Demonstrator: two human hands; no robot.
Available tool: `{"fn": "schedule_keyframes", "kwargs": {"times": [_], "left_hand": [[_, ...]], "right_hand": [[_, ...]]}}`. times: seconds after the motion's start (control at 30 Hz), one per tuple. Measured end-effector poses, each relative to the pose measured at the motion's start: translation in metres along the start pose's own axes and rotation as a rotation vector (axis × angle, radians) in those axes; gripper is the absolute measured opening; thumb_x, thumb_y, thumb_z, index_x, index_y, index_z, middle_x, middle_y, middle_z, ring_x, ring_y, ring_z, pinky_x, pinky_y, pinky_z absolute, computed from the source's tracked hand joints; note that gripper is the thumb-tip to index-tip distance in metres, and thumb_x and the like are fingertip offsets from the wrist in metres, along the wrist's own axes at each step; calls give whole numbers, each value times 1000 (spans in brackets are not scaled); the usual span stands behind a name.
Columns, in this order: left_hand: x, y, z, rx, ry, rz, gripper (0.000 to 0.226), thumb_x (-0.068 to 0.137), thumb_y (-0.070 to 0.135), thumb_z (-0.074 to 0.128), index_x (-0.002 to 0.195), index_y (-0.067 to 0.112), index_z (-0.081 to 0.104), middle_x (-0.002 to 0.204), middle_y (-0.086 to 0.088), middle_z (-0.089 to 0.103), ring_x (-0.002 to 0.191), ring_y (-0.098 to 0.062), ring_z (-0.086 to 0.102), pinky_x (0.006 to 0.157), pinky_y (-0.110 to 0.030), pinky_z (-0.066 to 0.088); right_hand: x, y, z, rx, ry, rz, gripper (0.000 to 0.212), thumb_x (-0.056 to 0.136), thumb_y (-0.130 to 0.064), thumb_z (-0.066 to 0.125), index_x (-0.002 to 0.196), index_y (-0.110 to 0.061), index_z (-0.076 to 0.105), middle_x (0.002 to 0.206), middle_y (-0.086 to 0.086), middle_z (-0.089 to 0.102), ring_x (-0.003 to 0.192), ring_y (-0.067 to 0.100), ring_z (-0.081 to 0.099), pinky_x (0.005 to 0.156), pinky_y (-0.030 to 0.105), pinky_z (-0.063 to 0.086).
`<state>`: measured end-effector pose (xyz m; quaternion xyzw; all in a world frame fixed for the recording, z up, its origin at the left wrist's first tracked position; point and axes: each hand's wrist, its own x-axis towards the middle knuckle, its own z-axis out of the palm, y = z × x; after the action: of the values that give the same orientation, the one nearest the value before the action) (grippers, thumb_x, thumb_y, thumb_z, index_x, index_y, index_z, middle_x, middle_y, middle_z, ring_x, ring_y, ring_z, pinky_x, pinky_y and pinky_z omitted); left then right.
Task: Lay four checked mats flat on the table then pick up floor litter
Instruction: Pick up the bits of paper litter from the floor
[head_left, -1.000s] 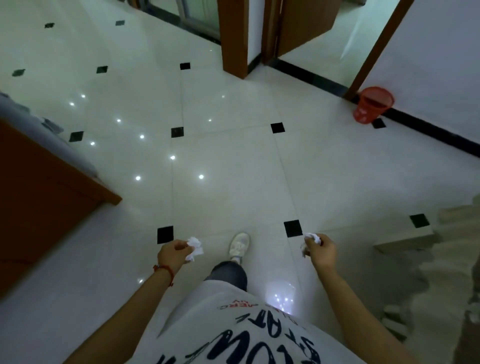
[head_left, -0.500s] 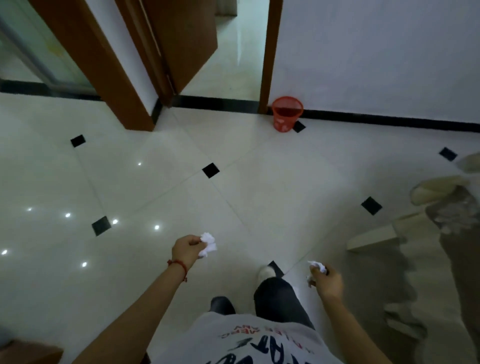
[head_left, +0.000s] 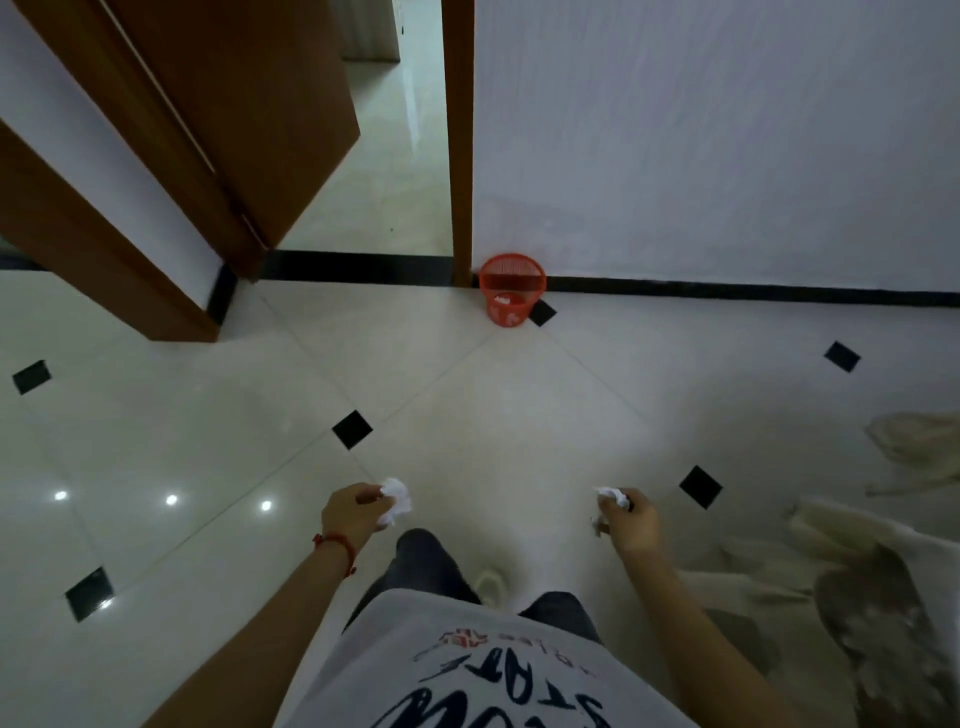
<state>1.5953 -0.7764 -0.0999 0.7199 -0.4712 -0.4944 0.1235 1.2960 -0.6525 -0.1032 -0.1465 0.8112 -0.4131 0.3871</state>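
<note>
The floor (head_left: 467, 405), pale tile with small black insets, fills most of the frame, and no loose litter is seen on the part of it that shows. A white wall (head_left: 701, 140) takes up the upper right, and a brown door (head_left: 249, 104) stands open at the upper left beside a doorway. A pale, crumpled heap (head_left: 883, 597) lies at the lower right edge; what it is cannot be told. A red mesh bin (head_left: 511, 296) is set on the floor against the wall just right of the door frame, upper centre, with something white already inside it. The bin sits straight ahead of the body, so it is judged to be where the litter is meant to go. The left hand (head_left: 350, 519), lower centre-left, is curled round a white paper wad (head_left: 395, 501), which is pinched at the fingertips and sticks out forward. The right hand (head_left: 631, 522), lower centre-right, is curled round a second wad (head_left: 613, 496), of which only a small part shows above the fingers. Both wads are held low and out in front, well apart from the bin, probably so that they can be dropped in once it is reached. The mats and the table are not in view.
</note>
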Motion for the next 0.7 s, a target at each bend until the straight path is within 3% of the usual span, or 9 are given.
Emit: {"fn": "schedule_keyframes", "kwargs": {"times": [0.1, 0.17, 0.27, 0.43, 0.7], "left_hand": [[36, 22, 2, -39, 7, -26, 17, 82, 7, 66, 94, -4, 67, 88, -16, 65, 77, -26, 60, 57, -16, 54], [67, 40, 4, -70, 16, -26, 18, 81, 10, 67, 94, -3, 68, 86, -14, 66, 75, -26, 62, 47, -8, 49], [118, 79, 9, -111, 14, -44, 15, 81, 11, 69, 89, 0, 69, 84, -13, 66, 77, -27, 63, 50, -16, 54], [211, 163, 23, -152, -37, -74, 18, 81, 5, 67, 95, -5, 67, 87, -14, 65, 80, -28, 60, 45, -11, 52], [334, 336, 47, -34, -133, 107, 17, 81, 1, 63, 97, -4, 67, 90, -12, 63, 77, -25, 59, 51, -14, 54]], "right_hand": [[47, -51, 13, 13, -14, -26, 28, 86, -4, 56, 61, -16, 59, 48, 12, 56, 46, 28, 51, 62, 48, 50], [82, -81, 26, 32, -5, -32, 23, 85, -6, 58, 65, -16, 61, 48, 11, 59, 42, 26, 51, 60, 45, 50], [130, -119, 45, 13, 18, -32, 21, 83, -8, 59, 65, -19, 62, 44, 3, 60, 41, 20, 52, 64, 45, 53], [208, -177, 68, -57, 38, 21, 15, 85, -11, 58, 71, -10, 61, 50, 10, 60, 51, 28, 56, 70, 50, 55], [299, -250, 74, -75, 131, 132, 13, 85, -10, 55, 73, -10, 61, 55, 12, 62, 56, 30, 59, 71, 44, 54]]}}
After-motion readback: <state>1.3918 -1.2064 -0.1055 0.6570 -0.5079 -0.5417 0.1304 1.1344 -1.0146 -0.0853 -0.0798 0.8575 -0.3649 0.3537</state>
